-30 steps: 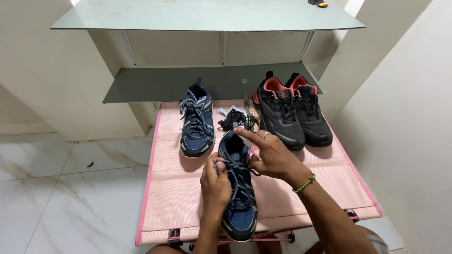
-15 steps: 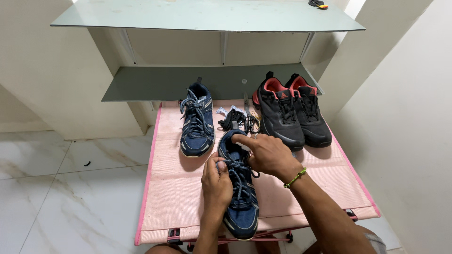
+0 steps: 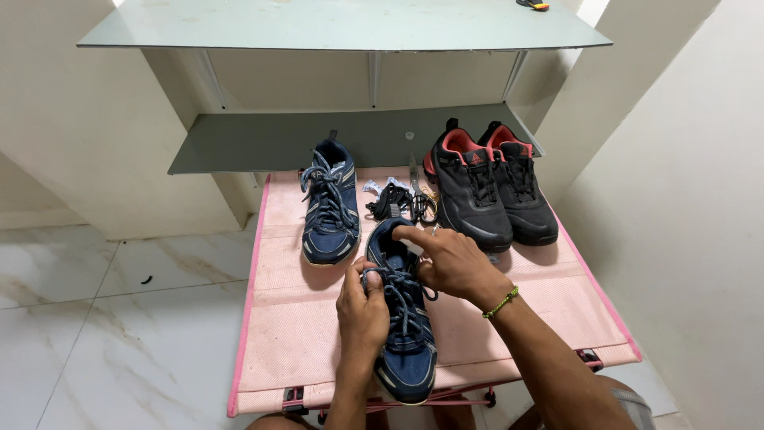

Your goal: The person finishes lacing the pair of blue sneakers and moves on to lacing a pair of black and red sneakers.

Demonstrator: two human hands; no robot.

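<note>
both hands, left hand (image 3: 362, 306) and right hand (image 3: 450, 259), pinch the laces of a navy blue shoe (image 3: 402, 334); its mate (image 3: 329, 203), a black pair (image 3: 489, 187) and, apparently, loose laces (image 3: 398, 201) lie behind.

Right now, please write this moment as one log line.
left hand: on laces | right hand: on tongue | blue shoe: on pink table

White walls (image 3: 95, 159) meet in a corner holding two grey glass shelves (image 3: 342, 24), one above the other. Below lies a glossy white marble floor (image 3: 103, 334). A pink tabletop (image 3: 302, 334) stands before the lower shelf. Light is soft, even.
</note>
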